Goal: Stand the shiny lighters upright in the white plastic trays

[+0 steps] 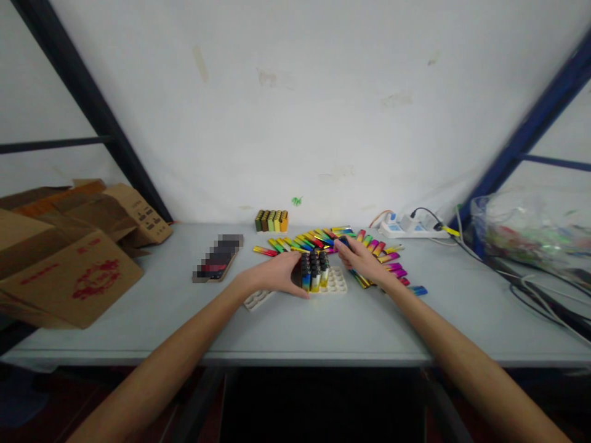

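Observation:
Cigarette lighters (315,271) with dark tops stand upright in rows in a white tray (339,283) with round holes. My left hand (281,274) curves around the left side of these lighters, thumb in front and fingers behind, spread apart. Whether it presses on them I cannot tell. Just right of the tray, my right hand (357,255) is closed on a lighter (344,240), of which only a dark end shows. Shiny multicoloured lighters (305,240) lie fanned out behind and to the right of the tray. Another white holed tray (257,299) is partly under my left hand.
A block of upright lighters (271,221) stands near the wall. A phone (219,259) lies on the left. Cardboard boxes (69,264) fill the far left; a power strip (410,229), cables (521,280) and a clear plastic bag (521,227) are on the right.

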Demonstrator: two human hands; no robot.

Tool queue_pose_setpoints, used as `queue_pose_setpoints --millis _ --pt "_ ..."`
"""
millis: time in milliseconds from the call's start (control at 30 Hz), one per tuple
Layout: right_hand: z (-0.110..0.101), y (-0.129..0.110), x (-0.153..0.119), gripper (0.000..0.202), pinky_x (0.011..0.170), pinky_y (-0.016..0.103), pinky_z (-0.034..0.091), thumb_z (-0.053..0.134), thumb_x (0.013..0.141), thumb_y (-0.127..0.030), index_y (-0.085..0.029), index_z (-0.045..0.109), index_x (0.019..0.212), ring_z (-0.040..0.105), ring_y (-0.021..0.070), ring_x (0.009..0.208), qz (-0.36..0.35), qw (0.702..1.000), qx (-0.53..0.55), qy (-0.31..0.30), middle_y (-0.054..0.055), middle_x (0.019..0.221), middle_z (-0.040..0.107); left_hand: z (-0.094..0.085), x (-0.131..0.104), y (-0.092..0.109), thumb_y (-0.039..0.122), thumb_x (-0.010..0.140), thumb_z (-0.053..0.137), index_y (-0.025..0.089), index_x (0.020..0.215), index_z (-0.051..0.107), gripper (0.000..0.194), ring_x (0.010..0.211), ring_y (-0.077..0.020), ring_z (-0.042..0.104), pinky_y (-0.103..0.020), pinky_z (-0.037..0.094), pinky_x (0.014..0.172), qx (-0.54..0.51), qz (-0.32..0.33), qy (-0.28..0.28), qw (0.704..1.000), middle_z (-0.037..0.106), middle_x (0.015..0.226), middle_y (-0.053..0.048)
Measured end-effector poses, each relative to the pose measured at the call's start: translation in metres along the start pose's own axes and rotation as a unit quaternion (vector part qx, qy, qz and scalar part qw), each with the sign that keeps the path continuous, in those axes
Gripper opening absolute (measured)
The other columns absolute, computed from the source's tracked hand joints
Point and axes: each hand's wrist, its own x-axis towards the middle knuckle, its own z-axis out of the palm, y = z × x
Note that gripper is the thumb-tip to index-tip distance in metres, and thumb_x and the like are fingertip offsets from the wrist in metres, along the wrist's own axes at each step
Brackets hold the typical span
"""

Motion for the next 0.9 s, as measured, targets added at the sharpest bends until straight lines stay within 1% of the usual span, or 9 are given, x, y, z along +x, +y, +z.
queue_pose_setpoints --millis 67,167,233,367,433,533,767,900 --pt "0.002 -0.003 -0.001 0.052 0.051 0.027 0.032 0.048 0.094 -0.072 -0.024 0.048 0.076 0.039 0.0134 0.054 0.019 1.0 0.016 0.01 -0.005 0.061 0.043 0.0 0.0 0.0 0.065 0.061 0.086 0.015 0.118 0.06 0.08 0.11 -0.0362 0.066 -0.041 0.05 0.095 -0.004 0.001 -0.001 1.0 0.069 0.119 -0.015" --pt "0.004 -0.004 0.0 0.058 0.047 0.027 0.023 0.038 0.096 -0.074 -0.023 0.045 0.069 0.029 0.0124 0.05 0.054 0.995 0.078 -0.003 -0.005 0.057 0.035 0.001 0.0 -0.001 0.065 0.061 0.086 0.015 0.119 0.059 0.082 0.109 -0.0362 0.066 -0.041 0.05 0.094 -0.005 -0.003 -0.002 1.0 0.068 0.121 -0.016" --pt "0.004 -0.003 0.0 0.059 0.046 0.028 0.021 0.035 0.097 -0.072 -0.023 0.042 0.065 0.027 0.0121 0.047 0.075 0.993 0.094 0.002 -0.005 0.054 0.032 0.001 0.0 -0.002 0.067 0.061 0.086 0.014 0.12 0.059 0.083 0.109 -0.0365 0.065 -0.041 0.05 0.093 -0.003 -0.005 -0.004 1.0 0.068 0.121 -0.016" --pt "0.005 -0.004 0.001 0.052 0.046 0.028 0.025 0.034 0.098 -0.061 -0.024 0.038 0.062 0.032 0.0125 0.045 0.059 0.996 0.051 0.036 -0.004 0.05 0.036 0.0 0.0 -0.001 0.067 0.061 0.085 0.013 0.117 0.059 0.082 0.107 -0.0365 0.066 -0.041 0.05 0.091 0.004 -0.008 -0.01 1.0 0.068 0.117 -0.016" --pt "0.005 -0.005 0.001 0.048 0.045 0.028 0.026 0.032 0.099 -0.055 -0.024 0.037 0.061 0.033 0.0126 0.044 0.047 0.998 0.034 0.033 -0.004 0.049 0.037 0.0 0.0 0.0 0.067 0.062 0.085 0.013 0.117 0.059 0.081 0.107 -0.036 0.065 -0.041 0.05 0.091 0.005 -0.009 -0.01 1.0 0.068 0.116 -0.016" --pt "0.006 -0.008 0.0 0.044 0.045 0.027 0.027 0.031 0.098 -0.049 -0.025 0.036 0.061 0.033 0.0124 0.044 0.049 0.998 0.022 0.019 -0.004 0.049 0.036 -0.001 0.0 0.0 0.068 0.061 0.085 0.015 0.116 0.06 0.081 0.106 -0.0354 0.065 -0.04 0.05 0.09 0.004 -0.01 -0.009 1.0 0.068 0.116 -0.015" --pt "0.008 -0.011 -0.002 0.045 0.044 0.026 0.026 0.033 0.098 -0.051 -0.024 0.037 0.062 0.032 0.0127 0.045 0.061 0.997 0.037 0.011 -0.003 0.052 0.036 0.0 0.0 -0.003 0.069 0.062 0.084 0.015 0.116 0.059 0.081 0.108 -0.0353 0.066 -0.039 0.05 0.092 0.009 -0.001 -0.007 1.0 0.068 0.116 -0.015" --pt "0.009 -0.013 -0.002 0.052 0.044 0.027 0.027 0.031 0.1 -0.058 -0.024 0.039 0.061 0.032 0.0127 0.044 0.073 0.996 0.043 0.007 -0.003 0.05 0.037 0.001 0.0 -0.002 0.069 0.061 0.085 0.016 0.116 0.06 0.08 0.107 -0.0353 0.066 -0.041 0.05 0.092 0.004 -0.006 -0.003 1.0 0.068 0.117 -0.015"
